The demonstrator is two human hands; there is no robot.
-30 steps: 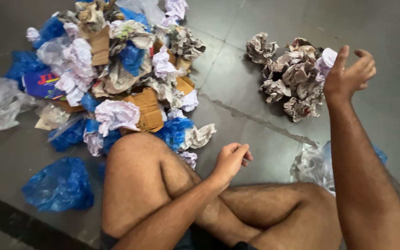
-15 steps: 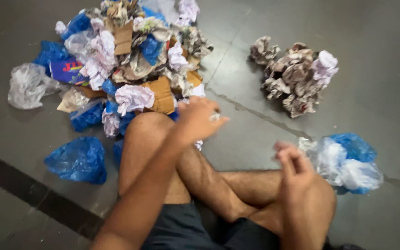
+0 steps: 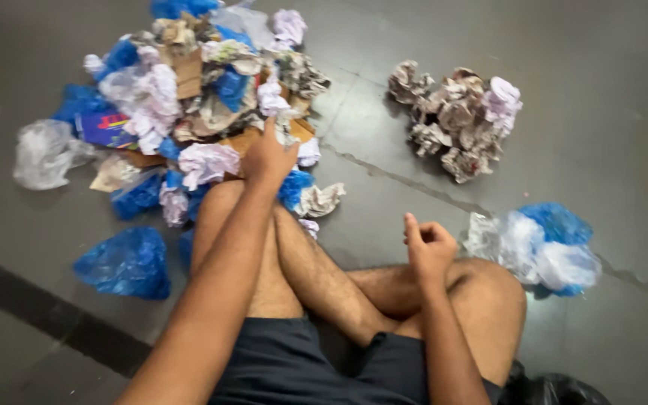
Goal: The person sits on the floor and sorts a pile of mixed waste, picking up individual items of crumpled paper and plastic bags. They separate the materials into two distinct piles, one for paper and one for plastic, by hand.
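A mixed heap point(image 3: 189, 97) of crumpled paper, cardboard scraps and blue plastic bags covers the floor at left, and the left hand point(image 3: 268, 157) reaches into its near edge, though its grip cannot be made out. The right hand point(image 3: 429, 247) rests loosely curled and empty above the knee, with a pile of crumpled paper point(image 3: 455, 116) beyond it and a few plastic bags point(image 3: 541, 247) just to its right.

package: flat blue printed wrapper point(image 3: 106, 127) | place: pile's left edge; red-yellow print
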